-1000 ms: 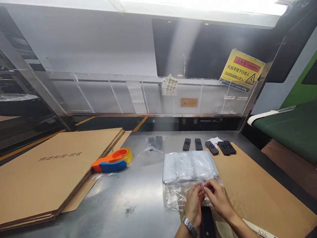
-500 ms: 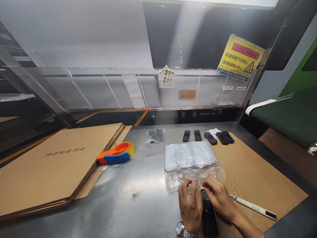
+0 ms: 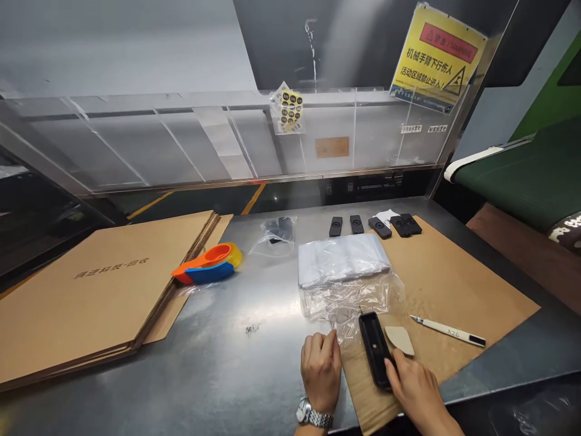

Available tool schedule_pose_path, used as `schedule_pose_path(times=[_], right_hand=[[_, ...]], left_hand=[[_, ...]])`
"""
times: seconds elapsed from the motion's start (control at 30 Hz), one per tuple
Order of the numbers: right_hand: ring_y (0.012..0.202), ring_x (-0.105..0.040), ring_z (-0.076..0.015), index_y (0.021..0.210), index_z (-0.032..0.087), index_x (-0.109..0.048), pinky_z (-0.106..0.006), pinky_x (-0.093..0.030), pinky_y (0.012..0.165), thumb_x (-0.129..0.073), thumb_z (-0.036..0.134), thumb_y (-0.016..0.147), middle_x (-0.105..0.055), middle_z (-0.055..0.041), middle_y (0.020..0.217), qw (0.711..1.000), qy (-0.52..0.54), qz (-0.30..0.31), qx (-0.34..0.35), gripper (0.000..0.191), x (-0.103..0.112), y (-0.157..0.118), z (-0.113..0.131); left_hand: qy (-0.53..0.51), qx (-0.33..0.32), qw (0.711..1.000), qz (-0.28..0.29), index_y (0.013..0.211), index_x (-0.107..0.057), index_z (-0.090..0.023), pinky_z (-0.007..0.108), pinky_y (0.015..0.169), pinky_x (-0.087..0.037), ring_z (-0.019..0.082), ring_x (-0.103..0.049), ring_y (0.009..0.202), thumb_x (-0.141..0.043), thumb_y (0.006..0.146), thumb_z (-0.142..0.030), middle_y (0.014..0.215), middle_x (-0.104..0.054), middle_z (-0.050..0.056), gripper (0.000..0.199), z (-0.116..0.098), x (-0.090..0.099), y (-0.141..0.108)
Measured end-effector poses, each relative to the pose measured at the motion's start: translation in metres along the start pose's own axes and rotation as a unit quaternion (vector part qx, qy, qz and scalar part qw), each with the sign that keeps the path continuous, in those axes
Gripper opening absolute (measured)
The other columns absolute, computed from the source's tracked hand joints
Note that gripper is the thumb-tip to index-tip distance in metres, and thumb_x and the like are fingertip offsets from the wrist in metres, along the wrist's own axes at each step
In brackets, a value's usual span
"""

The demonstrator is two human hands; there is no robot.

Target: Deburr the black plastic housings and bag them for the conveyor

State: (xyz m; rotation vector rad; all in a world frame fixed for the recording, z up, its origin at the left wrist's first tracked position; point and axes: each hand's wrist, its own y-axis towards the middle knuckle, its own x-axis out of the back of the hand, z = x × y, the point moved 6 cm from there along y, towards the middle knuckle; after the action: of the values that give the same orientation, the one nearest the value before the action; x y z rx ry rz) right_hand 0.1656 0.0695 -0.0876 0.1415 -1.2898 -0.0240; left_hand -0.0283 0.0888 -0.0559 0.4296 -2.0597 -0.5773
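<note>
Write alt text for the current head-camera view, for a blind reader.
The right hand touches a long black open-topped case on brown paper; the left hand, wearing a watch, is beside it. Nearby lie clear plastic bags, a white pen, five small black blocks and an orange-and-blue tape dispenser.

And here's the wristwatch [image 3: 313, 415] on the left hand [image 3: 321, 369], all silver-toned metal! A round case, a pale dial, slim dark marks too small to read, and a bracelet of small, shiny links wrapping the wrist. Over to the right hand [image 3: 417, 387]: bare fingers, bare wrist, and the visible stretch of forearm [image 3: 442, 424] is bare as well.
</note>
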Motion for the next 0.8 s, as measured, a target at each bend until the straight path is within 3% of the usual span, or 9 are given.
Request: schedule_pose_path(times=[0.2, 0.3, 0.4, 0.47, 0.53, 0.67, 0.8], right_hand=[[0.053, -0.061, -0.0192, 0.074, 0.020, -0.051, -0.026, -0.035, 0.047, -0.029, 0.030, 0.091, -0.062, -0.0039, 0.058, 0.999, 0.050, 0.013, 0.012, 0.029, 0.016, -0.016, -0.002], [0.052, -0.056, -0.0132, 0.074, 0.021, -0.051, -0.022, -0.037, 0.049, -0.030, 0.033, 0.093, -0.058, 0.0008, 0.059, 0.988, 0.140, 0.051, 0.039, 0.030, 0.028, -0.024, 0.003], [0.054, -0.051, -0.0110, 0.070, 0.021, -0.052, -0.019, -0.037, 0.050, -0.039, 0.038, 0.090, -0.052, 0.0035, 0.059, 0.939, 0.305, 0.150, 0.054, 0.030, 0.026, -0.032, 0.008], [0.049, -0.047, -0.0101, 0.069, 0.020, -0.052, -0.019, -0.035, 0.045, -0.040, 0.041, 0.088, -0.046, 0.0050, 0.055, 0.901, 0.380, 0.209, 0.018, 0.031, 0.016, -0.034, 0.006], [0.042, -0.041, -0.0087, 0.069, 0.019, -0.049, -0.018, -0.032, 0.039, -0.038, 0.043, 0.088, -0.038, 0.0068, 0.052, 0.885, 0.406, 0.228, -0.024, 0.033, 0.006, -0.034, 0.000], [0.044, -0.039, -0.0095, 0.064, 0.020, -0.043, -0.020, -0.030, 0.042, -0.036, 0.042, 0.089, -0.034, 0.0069, 0.050, 0.903, 0.385, 0.187, -0.041, 0.033, -0.001, -0.028, -0.008], [0.057, -0.053, -0.0147, 0.072, 0.021, -0.050, -0.024, -0.037, 0.054, -0.039, 0.035, 0.089, -0.053, 0.0014, 0.062, 0.947, 0.300, 0.118, 0.003, 0.024, 0.008, -0.028, -0.001]], left_hand=[[-0.007, 0.028, 0.998, 0.063, 0.094, -0.063, -0.014, 0.033, 0.064, -0.040, 0.022, -0.048, 0.071, -0.046, 0.085, -0.014, 0.071, -0.056, 0.005, 0.019, 0.001, -0.009, -0.012], [-0.024, 0.048, 0.995, 0.085, 0.093, -0.063, -0.015, 0.033, 0.063, -0.042, 0.022, -0.051, 0.070, -0.045, 0.086, -0.019, 0.070, -0.058, 0.005, 0.019, 0.001, -0.011, -0.012], [-0.054, 0.057, 0.990, 0.116, 0.088, -0.064, -0.016, 0.030, 0.059, -0.044, 0.019, -0.054, 0.065, -0.047, 0.086, -0.022, 0.066, -0.059, 0.003, 0.018, 0.000, -0.012, -0.011], [-0.077, 0.052, 0.985, 0.142, 0.085, -0.065, -0.018, 0.027, 0.057, -0.045, 0.017, -0.056, 0.062, -0.048, 0.086, -0.023, 0.065, -0.061, 0.002, 0.017, -0.002, -0.011, -0.010], [-0.096, 0.040, 0.980, 0.168, 0.084, -0.065, -0.020, 0.024, 0.057, -0.046, 0.015, -0.058, 0.062, -0.049, 0.086, -0.022, 0.066, -0.062, 0.000, 0.017, -0.006, -0.009, -0.010], [-0.101, 0.016, 0.977, 0.186, 0.093, -0.064, -0.021, 0.023, 0.058, -0.048, 0.014, -0.058, 0.064, -0.048, 0.085, -0.017, 0.069, -0.063, 0.000, 0.019, -0.014, -0.003, -0.013], [-0.065, 0.000, 0.987, 0.148, 0.110, -0.056, -0.015, 0.029, 0.061, -0.048, 0.018, -0.058, 0.071, -0.042, 0.085, -0.013, 0.078, -0.063, 0.006, 0.028, -0.025, -0.002, -0.018]])
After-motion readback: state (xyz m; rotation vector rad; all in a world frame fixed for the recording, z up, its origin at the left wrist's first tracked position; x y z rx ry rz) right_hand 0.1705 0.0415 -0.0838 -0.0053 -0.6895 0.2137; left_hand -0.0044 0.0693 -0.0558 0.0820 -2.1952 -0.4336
